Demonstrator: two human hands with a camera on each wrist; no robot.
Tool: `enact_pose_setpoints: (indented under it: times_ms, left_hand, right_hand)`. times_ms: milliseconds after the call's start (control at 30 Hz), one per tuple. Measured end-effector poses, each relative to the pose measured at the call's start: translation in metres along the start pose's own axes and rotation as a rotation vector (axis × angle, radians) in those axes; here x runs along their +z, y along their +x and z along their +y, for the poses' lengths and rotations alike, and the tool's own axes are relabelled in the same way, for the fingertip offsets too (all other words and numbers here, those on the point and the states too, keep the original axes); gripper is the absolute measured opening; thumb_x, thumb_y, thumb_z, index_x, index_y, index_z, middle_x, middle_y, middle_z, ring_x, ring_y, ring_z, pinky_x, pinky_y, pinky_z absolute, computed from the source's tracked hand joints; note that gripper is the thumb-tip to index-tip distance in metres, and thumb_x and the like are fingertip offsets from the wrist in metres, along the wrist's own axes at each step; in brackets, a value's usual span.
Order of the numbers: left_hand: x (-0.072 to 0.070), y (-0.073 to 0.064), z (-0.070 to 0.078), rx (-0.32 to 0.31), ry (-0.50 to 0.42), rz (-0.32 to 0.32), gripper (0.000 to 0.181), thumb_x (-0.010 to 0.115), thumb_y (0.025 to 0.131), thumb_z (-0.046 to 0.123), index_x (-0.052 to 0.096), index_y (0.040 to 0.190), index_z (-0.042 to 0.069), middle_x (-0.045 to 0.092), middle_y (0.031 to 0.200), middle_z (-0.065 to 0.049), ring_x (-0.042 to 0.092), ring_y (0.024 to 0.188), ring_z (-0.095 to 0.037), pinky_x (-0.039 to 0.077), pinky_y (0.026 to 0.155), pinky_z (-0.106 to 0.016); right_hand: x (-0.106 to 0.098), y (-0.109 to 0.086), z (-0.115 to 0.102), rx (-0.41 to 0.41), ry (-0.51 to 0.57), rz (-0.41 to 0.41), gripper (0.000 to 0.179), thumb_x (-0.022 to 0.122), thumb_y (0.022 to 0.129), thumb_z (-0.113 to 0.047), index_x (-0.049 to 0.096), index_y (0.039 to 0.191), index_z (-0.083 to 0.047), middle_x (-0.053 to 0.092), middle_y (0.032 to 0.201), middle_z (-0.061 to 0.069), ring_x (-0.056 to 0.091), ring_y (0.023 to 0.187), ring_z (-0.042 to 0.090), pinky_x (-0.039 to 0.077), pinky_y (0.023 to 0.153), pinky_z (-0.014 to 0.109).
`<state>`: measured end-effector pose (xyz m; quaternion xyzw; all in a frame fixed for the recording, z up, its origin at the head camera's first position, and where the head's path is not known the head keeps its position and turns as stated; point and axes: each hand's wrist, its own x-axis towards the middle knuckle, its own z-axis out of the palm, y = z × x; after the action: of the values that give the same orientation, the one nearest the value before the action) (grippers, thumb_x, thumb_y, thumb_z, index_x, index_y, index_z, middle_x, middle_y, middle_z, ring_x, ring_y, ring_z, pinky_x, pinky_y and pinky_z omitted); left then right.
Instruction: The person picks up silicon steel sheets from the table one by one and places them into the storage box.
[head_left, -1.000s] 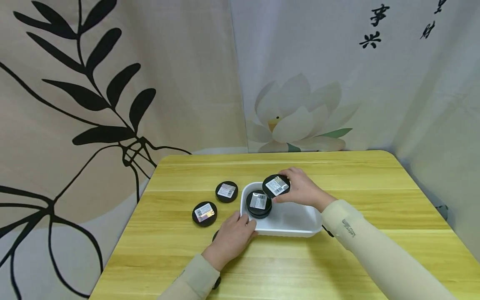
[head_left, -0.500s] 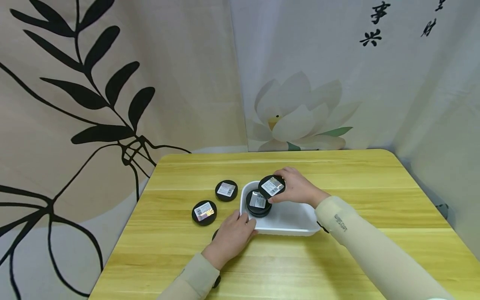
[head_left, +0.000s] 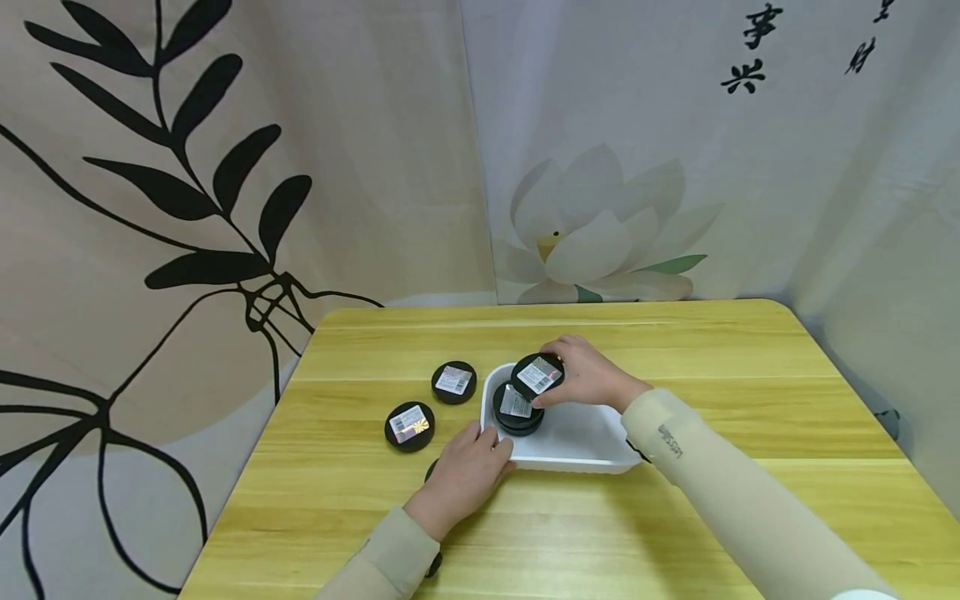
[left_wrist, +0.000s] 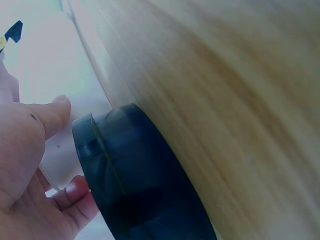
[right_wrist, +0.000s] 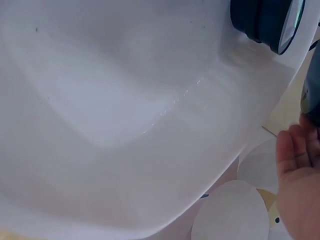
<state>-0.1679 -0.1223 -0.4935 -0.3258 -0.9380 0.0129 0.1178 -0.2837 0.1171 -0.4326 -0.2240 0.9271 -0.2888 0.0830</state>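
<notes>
My right hand (head_left: 588,379) pinches a flat round black container (head_left: 537,376) with a white and silver label, tilted over the left end of a white tray (head_left: 592,437). Below it, inside the tray, a labelled black container (head_left: 516,408) sits on top of another, partly covered by the held one. At the tray's front left corner, my left hand (head_left: 461,471) grips the wall between thumb and fingers. Beside that hand stands another black container (left_wrist: 145,175), large in the left wrist view and mostly hidden by the hand in the head view.
Two more labelled black containers, one further back (head_left: 453,382) and one nearer (head_left: 409,427), lie on the wooden table (head_left: 675,350) left of the tray. The tray's bare white floor (right_wrist: 115,105) fills much of the right wrist view. A printed curtain (head_left: 390,167) hangs behind the table.
My right hand has moved left and slightly with the held container, bringing it further over the stack in the tray. The left hand keeps its place at the corner.
</notes>
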Motion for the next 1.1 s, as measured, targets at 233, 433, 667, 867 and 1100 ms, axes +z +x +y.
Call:
enact_pose_setpoints:
  times_ms: [233,433,667,867,1100]
  left_hand:
    - [-0.001,-0.001,0.000,-0.003,-0.009,-0.006,0.024,0.059,0.101,0.042,0.060,0.103,0.018,0.055,0.087,0.002,0.039,0.077,-0.016,0.035,0.065,-0.026]
    - [-0.002,0.000,-0.001,0.003,-0.004,0.006,0.024,0.061,0.100,0.041,0.061,0.102,0.018,0.055,0.086,0.001,0.038,0.076,-0.016,0.034,0.064,-0.026]
    - [-0.003,0.001,0.000,-0.003,0.014,-0.013,0.025,0.058,0.101,0.043,0.061,0.102,0.018,0.056,0.087,0.001,0.038,0.077,-0.016,0.035,0.066,-0.026]
    - [-0.003,0.001,0.000,-0.008,0.025,-0.024,0.025,0.058,0.101,0.043,0.061,0.101,0.018,0.056,0.086,0.001,0.039,0.076,-0.016,0.036,0.066,-0.027]
    - [-0.002,-0.001,0.000,-0.001,0.030,-0.015,0.026,0.058,0.101,0.044,0.060,0.101,0.018,0.056,0.086,0.002,0.037,0.076,-0.016,0.034,0.066,-0.026]
  right_hand:
    - [0.000,0.004,-0.006,-0.008,-0.015,-0.017,0.092,0.090,0.066,-0.052,0.057,0.139,-0.007,0.057,0.137,0.012,0.052,0.124,0.028,0.046,0.104,0.050]
    - [0.004,0.009,-0.008,-0.040,-0.045,-0.024,0.093,0.090,0.065,-0.052,0.058,0.138,-0.006,0.058,0.134,0.011,0.052,0.123,0.027,0.046,0.105,0.048]
    - [0.009,0.013,-0.010,-0.055,-0.055,-0.045,0.094,0.090,0.064,-0.054,0.058,0.137,-0.006,0.058,0.131,0.010,0.052,0.120,0.025,0.047,0.103,0.046]
    - [0.014,0.014,-0.011,-0.078,-0.083,-0.059,0.092,0.090,0.065,-0.053,0.058,0.137,-0.005,0.059,0.129,0.011,0.053,0.118,0.025,0.047,0.103,0.045]
    - [0.020,0.014,-0.013,-0.102,-0.113,-0.083,0.093,0.090,0.065,-0.054,0.058,0.137,-0.003,0.058,0.129,0.012,0.052,0.121,0.027,0.047,0.105,0.045]
